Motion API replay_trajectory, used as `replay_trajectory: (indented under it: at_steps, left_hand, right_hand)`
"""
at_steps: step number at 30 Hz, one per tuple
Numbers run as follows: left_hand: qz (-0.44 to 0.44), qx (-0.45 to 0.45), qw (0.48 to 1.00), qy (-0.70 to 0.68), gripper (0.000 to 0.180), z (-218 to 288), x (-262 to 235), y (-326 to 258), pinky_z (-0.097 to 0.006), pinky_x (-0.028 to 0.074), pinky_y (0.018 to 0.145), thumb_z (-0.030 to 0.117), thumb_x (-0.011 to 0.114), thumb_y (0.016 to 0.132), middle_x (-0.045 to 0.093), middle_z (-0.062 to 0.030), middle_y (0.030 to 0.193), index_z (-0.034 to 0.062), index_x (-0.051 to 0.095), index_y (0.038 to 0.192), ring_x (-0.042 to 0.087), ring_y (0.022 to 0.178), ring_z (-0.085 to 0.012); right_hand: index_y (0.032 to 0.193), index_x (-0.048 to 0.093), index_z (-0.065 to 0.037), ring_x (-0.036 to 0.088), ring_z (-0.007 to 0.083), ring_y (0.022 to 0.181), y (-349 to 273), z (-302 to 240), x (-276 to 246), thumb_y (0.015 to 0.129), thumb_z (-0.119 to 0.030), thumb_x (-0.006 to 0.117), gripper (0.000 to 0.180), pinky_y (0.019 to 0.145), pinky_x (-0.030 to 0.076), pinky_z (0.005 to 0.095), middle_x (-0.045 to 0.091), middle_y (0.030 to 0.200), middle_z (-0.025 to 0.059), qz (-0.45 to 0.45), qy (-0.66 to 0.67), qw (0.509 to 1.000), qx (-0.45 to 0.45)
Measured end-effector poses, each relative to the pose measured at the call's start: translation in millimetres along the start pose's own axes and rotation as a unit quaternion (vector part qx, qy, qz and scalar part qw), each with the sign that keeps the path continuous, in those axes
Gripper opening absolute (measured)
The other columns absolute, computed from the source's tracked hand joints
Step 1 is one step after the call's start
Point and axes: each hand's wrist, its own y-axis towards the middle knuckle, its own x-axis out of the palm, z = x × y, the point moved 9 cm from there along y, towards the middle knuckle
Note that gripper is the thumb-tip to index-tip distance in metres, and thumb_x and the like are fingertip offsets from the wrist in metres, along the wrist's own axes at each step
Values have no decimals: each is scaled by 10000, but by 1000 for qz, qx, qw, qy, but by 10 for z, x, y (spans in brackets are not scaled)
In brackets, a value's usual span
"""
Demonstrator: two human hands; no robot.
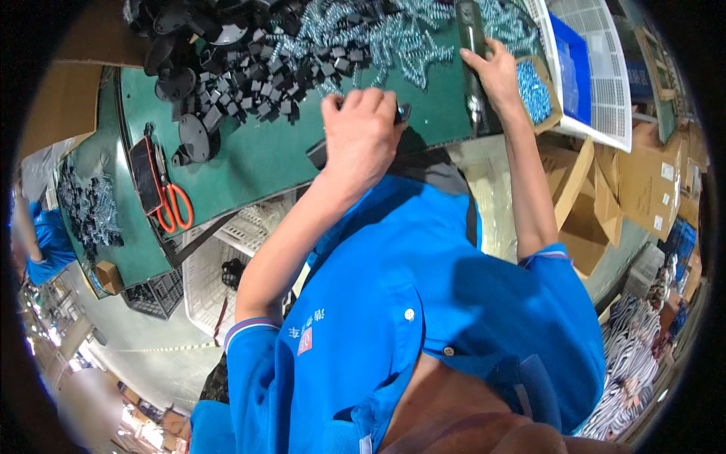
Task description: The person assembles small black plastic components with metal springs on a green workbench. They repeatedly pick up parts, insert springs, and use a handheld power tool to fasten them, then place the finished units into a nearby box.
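My left hand [359, 129] is closed over a black part [318, 155] at the front edge of the green table [261, 163]. Most of that part is hidden under the fingers; its dark ends stick out on both sides. Farther right, my right hand [497, 79] is at a long dark cylindrical tool [470, 38], thumb laid across it and fingers curled at its far side. Beyond my hands lie a heap of small black blocks [253, 83] and a tangle of shiny metal springs [378, 38]. Small blue metallic pieces [534, 94] fill an open carton beside my right wrist.
Orange-handled scissors [174, 206] lie by a dark flat object [144, 174] at left. Black round-ended parts [195, 138] border the heap. A white perforated basket [611, 68] with a blue bin [571, 68] stands right, above cardboard boxes [650, 178]. White crates [208, 280] sit below the table.
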Motion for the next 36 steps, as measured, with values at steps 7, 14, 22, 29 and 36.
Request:
replay_trajectory:
  at_steps: [7, 14, 22, 29, 36]
  left_hand:
    - [4, -201, 974, 100, 418, -738, -1110, -1081, -441, 400, 923, 155, 754, 762, 645, -100, 1061, 65, 642, 1155, 596, 1026, -308]
    - [-144, -552, 741, 353, 380, -2214, -1282, -3344, -626, 338, 987, 148, 737, 756, 604, -135, 1219, 81, 654, 1121, 571, 1150, -308]
    - [143, -394, 898, 135, 872, -2121, -1378, -1692, -434, 456, 995, 367, 821, 753, 543, -188, 1321, 110, 402, 1474, 535, 1209, -356]
    - [46, -349, 923, 156, 873, -2680, -1083, -1323, -491, 441, 1017, 288, 908, 577, 428, -293, 1399, 160, 540, 1358, 463, 1255, -466]
    - [180, -294, 939, 8, 452, -2422, -1481, -1472, -361, 501, 941, 115, 728, 701, 630, -158, 1216, 4, 660, 1134, 642, 1069, -318]
  right_hand:
    - [990, 663, -51, 665, 367, 836, -583, -559, -354, 807, -474, 685, 461, 687, 494, 452, 699, 885, 158, -118, -375, 919, -21]
    - [886, 563, 2, 605, 349, 716, -858, -57, -149, 809, -115, 704, 199, 661, 466, 415, 617, 772, 181, -182, -257, 949, -25]
    - [939, 614, 23, 521, 94, 632, -761, -2, -172, 875, -42, 648, 97, 564, 420, 267, 594, 749, 35, -224, -110, 964, 88]
    - [988, 640, 3, 491, 47, 660, -912, -281, -216, 912, -63, 653, 101, 568, 398, 225, 582, 799, -17, -155, 1, 985, 78]
    - [928, 669, -19, 526, 77, 634, -1135, -1203, 889, 876, -79, 678, 80, 554, 406, 244, 579, 725, -11, -283, 112, 951, -51]
